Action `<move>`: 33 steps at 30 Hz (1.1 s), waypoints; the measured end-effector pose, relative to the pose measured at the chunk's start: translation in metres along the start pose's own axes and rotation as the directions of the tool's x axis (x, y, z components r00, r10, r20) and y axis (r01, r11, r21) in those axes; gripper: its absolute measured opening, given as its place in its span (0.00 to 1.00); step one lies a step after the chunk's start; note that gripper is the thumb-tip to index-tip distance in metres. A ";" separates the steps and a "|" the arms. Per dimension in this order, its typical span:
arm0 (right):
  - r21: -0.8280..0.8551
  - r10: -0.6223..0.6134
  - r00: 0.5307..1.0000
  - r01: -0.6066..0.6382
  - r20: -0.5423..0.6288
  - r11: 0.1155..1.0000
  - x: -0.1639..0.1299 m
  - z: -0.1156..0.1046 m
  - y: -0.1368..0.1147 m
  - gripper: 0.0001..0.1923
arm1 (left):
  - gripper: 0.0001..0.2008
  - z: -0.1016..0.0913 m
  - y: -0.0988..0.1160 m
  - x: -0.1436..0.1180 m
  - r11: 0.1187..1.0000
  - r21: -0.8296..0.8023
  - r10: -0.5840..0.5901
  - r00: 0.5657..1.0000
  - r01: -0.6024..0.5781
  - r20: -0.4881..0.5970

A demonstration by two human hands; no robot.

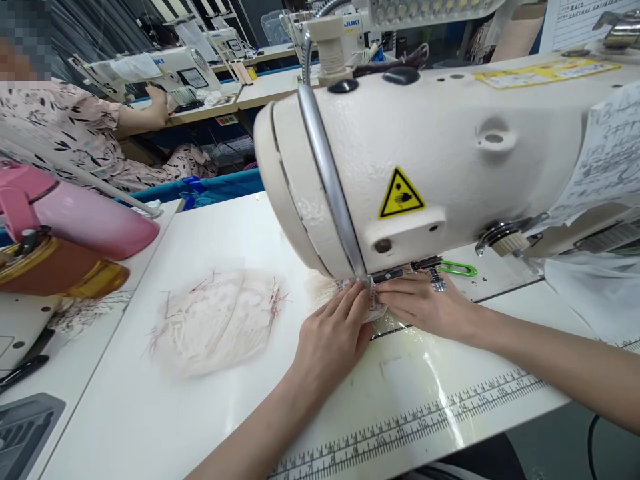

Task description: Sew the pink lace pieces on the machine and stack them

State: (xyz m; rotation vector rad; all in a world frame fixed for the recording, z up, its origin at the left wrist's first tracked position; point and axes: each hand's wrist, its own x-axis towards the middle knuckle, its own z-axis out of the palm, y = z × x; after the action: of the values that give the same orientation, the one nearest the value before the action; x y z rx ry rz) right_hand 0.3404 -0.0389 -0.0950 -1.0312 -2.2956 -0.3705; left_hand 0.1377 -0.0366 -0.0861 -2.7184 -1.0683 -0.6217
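Note:
A small piece of whitish lace fabric (376, 311) lies under the needle area of a cream sewing machine (440, 153). My left hand (334, 327) presses it from the left, fingers together and bent, the thumb tucked low. From the right, my right hand (433, 305) has its fingertips together on the same piece, close to the presser foot. The machine head hides the needle and part of the fabric. Left of my hands, a sheer white pouch-like fabric piece (220, 323) with loose reddish threads lies flat on the white table (150, 413).
A pink bottle (95, 213) and an amber container (70, 267) stand at the left. Behind my right hand lies a green thread snipper (457, 269). White cloth (595, 287) spreads at the right. Another person in a patterned garment (60, 127) sits at a machine across.

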 end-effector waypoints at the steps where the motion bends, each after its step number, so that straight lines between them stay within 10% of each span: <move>1: -0.032 0.007 1.000 -0.007 0.002 0.999 0.000 -0.001 -0.001 0.13 | 0.16 0.000 0.000 0.000 1.000 0.003 0.011 1.000 -0.011 -0.003; 23: -0.012 0.118 0.975 -0.118 0.189 0.993 0.013 -0.018 0.004 0.17 | 0.20 0.007 -0.005 0.000 0.999 -0.006 0.037 0.999 -0.037 0.039; 33: -0.167 0.054 0.982 -0.023 0.179 0.986 0.005 -0.010 0.005 0.13 | 0.19 0.001 -0.009 -0.001 0.970 -0.049 0.238 0.971 -0.237 0.013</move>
State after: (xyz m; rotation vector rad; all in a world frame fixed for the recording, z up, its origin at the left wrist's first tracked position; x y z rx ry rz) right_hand 0.3454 -0.0371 -0.0840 -1.2355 -2.4359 -0.4735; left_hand 0.1311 -0.0306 -0.0875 -2.8377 -0.7224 -0.5883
